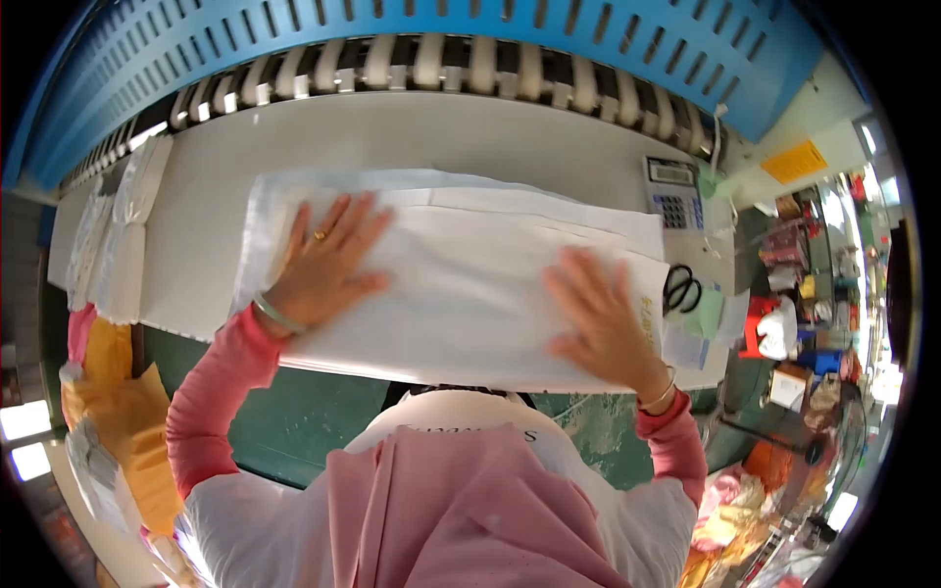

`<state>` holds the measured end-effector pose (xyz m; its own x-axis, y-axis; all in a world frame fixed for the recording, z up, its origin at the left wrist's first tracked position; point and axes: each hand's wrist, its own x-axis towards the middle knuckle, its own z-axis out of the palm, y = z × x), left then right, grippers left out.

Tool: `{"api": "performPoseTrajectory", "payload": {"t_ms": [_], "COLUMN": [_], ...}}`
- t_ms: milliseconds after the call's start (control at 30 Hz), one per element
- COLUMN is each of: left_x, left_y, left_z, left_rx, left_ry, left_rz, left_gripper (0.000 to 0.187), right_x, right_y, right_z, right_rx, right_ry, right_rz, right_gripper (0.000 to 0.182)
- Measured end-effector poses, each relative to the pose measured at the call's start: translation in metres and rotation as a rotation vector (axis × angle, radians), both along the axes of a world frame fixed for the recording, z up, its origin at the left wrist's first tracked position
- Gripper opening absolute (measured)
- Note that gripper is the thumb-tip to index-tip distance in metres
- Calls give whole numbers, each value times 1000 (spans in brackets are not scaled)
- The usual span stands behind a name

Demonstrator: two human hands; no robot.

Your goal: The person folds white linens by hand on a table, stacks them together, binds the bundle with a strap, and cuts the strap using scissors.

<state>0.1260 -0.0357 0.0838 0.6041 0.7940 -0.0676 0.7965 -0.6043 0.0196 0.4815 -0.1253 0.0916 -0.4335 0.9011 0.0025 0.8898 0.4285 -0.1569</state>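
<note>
1. White cloth [461, 294] is lying in flat layers on the grey desk [206, 225], directly in front of the person, its near edge running along the desk's near side.
2. Its broad, spread-out placing is probably giving both arms easy reach across it; the layers are roughly lining up, though their far edges are showing staggered and a few creases are crossing the top.
3. The left hand [321, 269] is resting palm down near the cloth's left end, fingers fanned wide and gripping nothing.
4. The right hand [600, 318] is lying over the right part, also palm down with fingers apart, blurred, and taking hold of nothing; how firmly either one is pressing, I cannot tell.
5. Such flat, widely parted hands are likely serving to steady or smooth the layers rather than to lift them.
6. Most of the cloth's middle is stretching between the two hands, beneath their level, with margins showing beyond each on the outer sides.
7. Handwritten marks [646, 323] are showing at the right edge, just beside the right hand.
8. Black-handled scissors [680, 289] and a calculator [674, 201] are sitting by that end, presumably for handy reach, while a white bundle [132, 230] is lying apart at the far left.
</note>
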Motion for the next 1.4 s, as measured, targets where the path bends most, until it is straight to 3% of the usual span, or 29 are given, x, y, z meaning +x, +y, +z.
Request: {"api": "performPoseTrajectory", "payload": {"t_ms": [100, 133, 367, 433, 533, 633, 700, 767, 967, 1100, 1267, 1333, 1400], "left_x": [-14, -15, -38, -48, -76, -101, -105, -104, -106, -108, -111, -110, -110], "left_y": [7, 9, 23, 19, 21, 39, 42, 41, 40, 43, 46, 44, 43], "left_z": [-11, -11, -30, -13, 1, -23, -30, -30, -34, -39, -45, -45, -44], "left_rx": [-35, -1, 97, 209, 69, -265, -260, -264, -234, -188, -169, -176, -180], "left_ry": [-115, -99, -292, -54, -132, -681, -706, -729, -757, -811, -818, -828, -829], "left_rz": [91, 83, -10, 117, 328, 220, 196, 193, 181, 154, 136, 154, 159], "left_gripper": [75, 75, 72, 68, 66, 67, 69, 70, 72, 73, 72, 71, 70], "right_x": [43, 51, 36, 39, 56, 75, 79, 89, 91, 87, 84, 88, 74], "right_y": [7, 6, 7, 7, 6, 3, 4, 4, 4, 6, 6, 12, 4], "right_z": [-23, -27, -15, -24, -38, -49, -66, -79, -75, -74, -60, -64, -49], "right_rx": [-6, -85, -116, -124, -172, -234, -226, -231, -204, -214, -255, 190, -304], "right_ry": [-48, 85, 330, 222, 310, 467, 690, 748, 572, 613, 489, 261, 488], "right_rz": [-305, -375, -349, -426, -499, -570, -596, -613, -620, -674, -600, -98, -630], "right_gripper": [68, 66, 62, 63, 69, 80, 74, 73, 75, 74, 80, 80, 80]}}
